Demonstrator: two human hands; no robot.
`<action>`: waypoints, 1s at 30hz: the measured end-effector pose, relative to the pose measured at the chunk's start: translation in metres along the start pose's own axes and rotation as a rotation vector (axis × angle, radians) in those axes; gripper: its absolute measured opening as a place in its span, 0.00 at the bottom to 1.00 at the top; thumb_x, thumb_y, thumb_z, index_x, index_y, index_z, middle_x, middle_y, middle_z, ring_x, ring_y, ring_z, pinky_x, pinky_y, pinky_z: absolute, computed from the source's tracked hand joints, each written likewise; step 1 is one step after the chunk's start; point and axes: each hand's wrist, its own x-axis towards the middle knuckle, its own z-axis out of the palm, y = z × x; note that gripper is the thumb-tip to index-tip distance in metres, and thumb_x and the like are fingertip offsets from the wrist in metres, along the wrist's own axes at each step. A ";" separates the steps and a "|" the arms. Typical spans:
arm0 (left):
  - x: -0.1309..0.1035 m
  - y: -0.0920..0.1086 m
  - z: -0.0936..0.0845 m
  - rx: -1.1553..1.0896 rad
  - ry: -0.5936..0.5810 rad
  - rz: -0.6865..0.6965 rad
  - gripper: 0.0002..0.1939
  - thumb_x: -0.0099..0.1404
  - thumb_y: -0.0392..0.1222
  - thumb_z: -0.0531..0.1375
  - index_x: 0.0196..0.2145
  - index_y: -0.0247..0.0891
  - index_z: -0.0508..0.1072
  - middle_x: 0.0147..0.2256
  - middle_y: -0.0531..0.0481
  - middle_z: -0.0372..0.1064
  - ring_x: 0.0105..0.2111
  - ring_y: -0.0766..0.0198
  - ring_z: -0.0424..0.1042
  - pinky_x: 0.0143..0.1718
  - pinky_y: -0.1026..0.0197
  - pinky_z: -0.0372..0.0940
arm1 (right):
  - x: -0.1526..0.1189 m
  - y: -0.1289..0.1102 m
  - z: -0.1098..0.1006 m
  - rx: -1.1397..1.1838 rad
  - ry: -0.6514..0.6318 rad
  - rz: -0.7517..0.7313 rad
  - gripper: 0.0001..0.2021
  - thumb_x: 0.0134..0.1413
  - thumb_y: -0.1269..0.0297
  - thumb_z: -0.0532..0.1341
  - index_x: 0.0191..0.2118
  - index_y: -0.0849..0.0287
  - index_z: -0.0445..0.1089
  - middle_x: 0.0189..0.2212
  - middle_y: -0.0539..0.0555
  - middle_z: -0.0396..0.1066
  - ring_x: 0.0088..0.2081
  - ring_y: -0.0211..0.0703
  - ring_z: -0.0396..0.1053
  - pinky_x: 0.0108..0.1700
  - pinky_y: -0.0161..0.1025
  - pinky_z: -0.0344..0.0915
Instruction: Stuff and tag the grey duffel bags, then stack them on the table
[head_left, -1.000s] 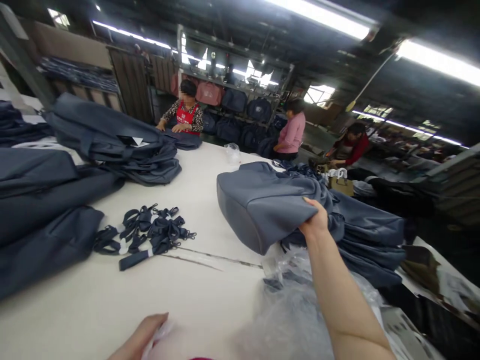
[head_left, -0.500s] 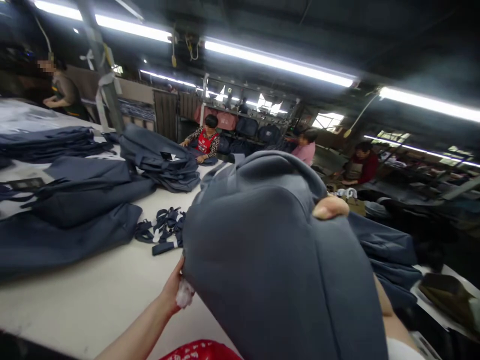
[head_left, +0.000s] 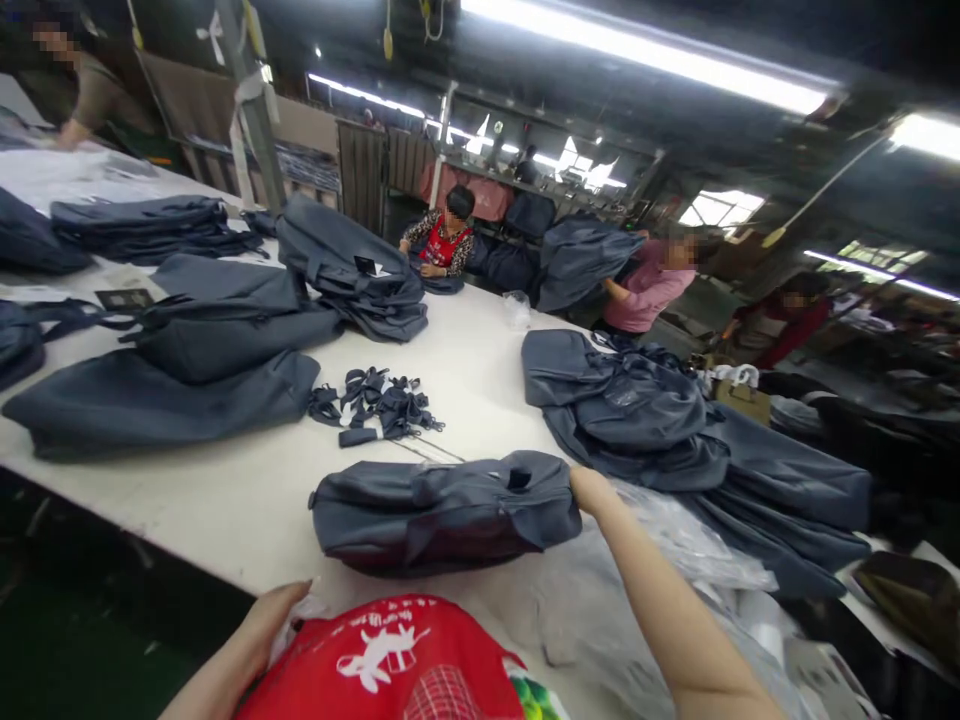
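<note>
A dark blue-grey duffel bag (head_left: 450,515) lies on the white table right in front of me, its long zipped side showing. My right hand (head_left: 591,492) grips the bag's right end, with the fingers partly hidden behind the fabric. Close to my red apron (head_left: 375,650), my left hand (head_left: 281,610) is apart from the bag and closed around a crumpled white wad (head_left: 298,618), perhaps plastic or tissue. Beyond the bag sits a heap of dark straps with clips (head_left: 382,400).
More dark bags (head_left: 225,340) lie on the white table (head_left: 187,500) to the left, and others (head_left: 630,400) are piled to the right. Clear plastic bags (head_left: 645,570) spread by my right arm. Co-workers handle bags across the table, one in a pink top (head_left: 649,285).
The bag, held up large before me, has come down flat onto the table. My left hand has left its side and drawn back to my apron; my right hand still grips it.
</note>
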 end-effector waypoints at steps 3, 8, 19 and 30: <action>-0.009 0.028 -0.002 0.277 0.166 0.163 0.12 0.61 0.45 0.55 0.34 0.35 0.72 0.31 0.42 0.76 0.39 0.49 0.75 0.40 0.54 0.69 | -0.010 0.019 0.024 0.001 0.023 0.038 0.13 0.46 0.80 0.58 0.37 0.64 0.75 0.39 0.64 0.75 0.42 0.50 0.73 0.45 0.39 0.63; -0.045 0.094 0.017 0.657 0.215 0.773 0.19 0.64 0.54 0.51 0.35 0.38 0.73 0.38 0.43 0.74 0.41 0.52 0.71 0.46 0.56 0.63 | -0.034 0.033 0.032 0.042 0.095 0.067 0.15 0.49 0.76 0.57 0.43 0.61 0.74 0.42 0.59 0.74 0.43 0.47 0.71 0.44 0.36 0.62; -0.083 0.184 0.110 1.140 -0.493 1.127 0.21 0.64 0.38 0.51 0.52 0.42 0.72 0.48 0.44 0.73 0.47 0.53 0.71 0.49 0.55 0.62 | -0.066 -0.026 0.037 0.314 0.425 0.093 0.20 0.59 0.69 0.47 0.53 0.67 0.66 0.50 0.65 0.68 0.53 0.51 0.64 0.58 0.44 0.58; -0.092 0.220 0.199 1.029 -0.469 1.081 0.25 0.53 0.64 0.61 0.31 0.36 0.75 0.30 0.44 0.74 0.30 0.57 0.71 0.31 0.60 0.58 | -0.079 -0.097 0.035 0.379 0.545 -0.168 0.38 0.42 0.52 0.69 0.61 0.52 0.60 0.66 0.59 0.44 0.67 0.61 0.38 0.65 0.58 0.41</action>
